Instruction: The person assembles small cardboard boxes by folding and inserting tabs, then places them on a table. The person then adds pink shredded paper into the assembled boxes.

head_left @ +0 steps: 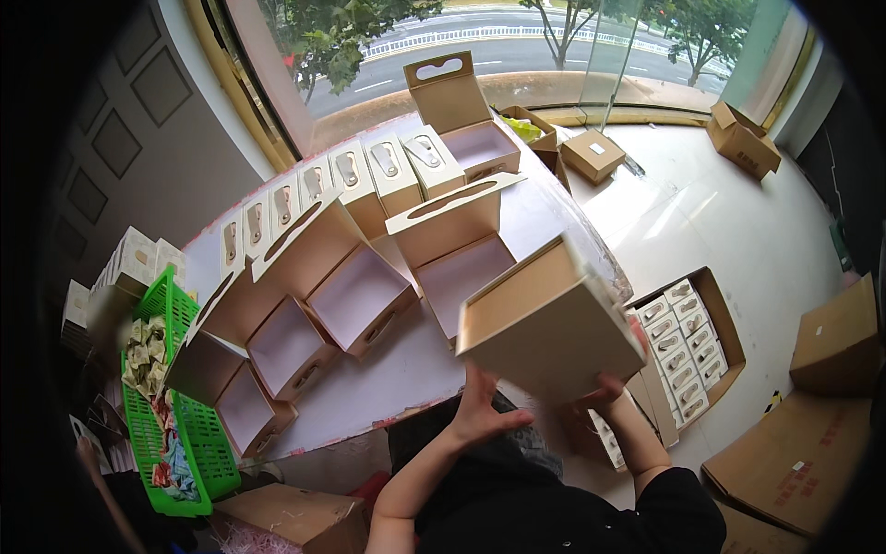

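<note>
A cardboard gift box [554, 342] is held tilted above the table's front edge, in front of my body. My right hand [616, 388] grips its right end, with fingers around the far side and the thumb at the lower edge. Under its lower left corner, my left hand [484, 411] has the thumb stretched out and the fingers reaching up to the box; their tips are partly hidden. Just beyond stands an open box [461, 272] with a pale lilac inside and its lid raised. More open boxes [360, 295] stand to the left on the white table [369, 392].
A row of closed boxes [383, 171] with oval windows lines the table's back. At left are a green basket [171, 443] of wrapped items and another person's arm [97, 471]. Right on the floor, a carton [724, 355] holds small boxes; other cartons [784, 462] stand nearby.
</note>
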A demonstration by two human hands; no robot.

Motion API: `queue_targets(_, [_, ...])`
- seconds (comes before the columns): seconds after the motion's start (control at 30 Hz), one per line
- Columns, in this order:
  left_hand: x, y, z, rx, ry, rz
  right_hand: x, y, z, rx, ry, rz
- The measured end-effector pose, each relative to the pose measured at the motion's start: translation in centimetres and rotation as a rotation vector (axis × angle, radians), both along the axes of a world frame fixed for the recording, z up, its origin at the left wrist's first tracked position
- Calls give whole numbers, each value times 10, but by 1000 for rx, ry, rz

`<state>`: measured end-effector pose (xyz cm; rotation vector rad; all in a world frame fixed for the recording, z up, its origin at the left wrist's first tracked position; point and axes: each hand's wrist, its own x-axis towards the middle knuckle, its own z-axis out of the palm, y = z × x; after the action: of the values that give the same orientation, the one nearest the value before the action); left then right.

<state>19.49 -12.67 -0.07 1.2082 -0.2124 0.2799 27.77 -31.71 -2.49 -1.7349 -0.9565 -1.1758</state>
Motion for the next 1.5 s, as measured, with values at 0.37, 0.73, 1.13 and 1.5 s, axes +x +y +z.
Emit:
queue_targets(0.37, [-59, 74, -55, 57, 166, -63, -27, 35, 81, -110, 440, 661])
queue_targets(0.73, [-73, 84, -26, -106, 286, 2, -44, 81, 117, -278, 708, 832])
queue_targets(1.13, [-90, 110, -50, -417, 87, -111, -53, 77, 131, 92, 1483, 666])
queue_targets(1.5, [-88, 54, 22, 518, -14, 458, -73, 72, 159, -219, 1029, 306])
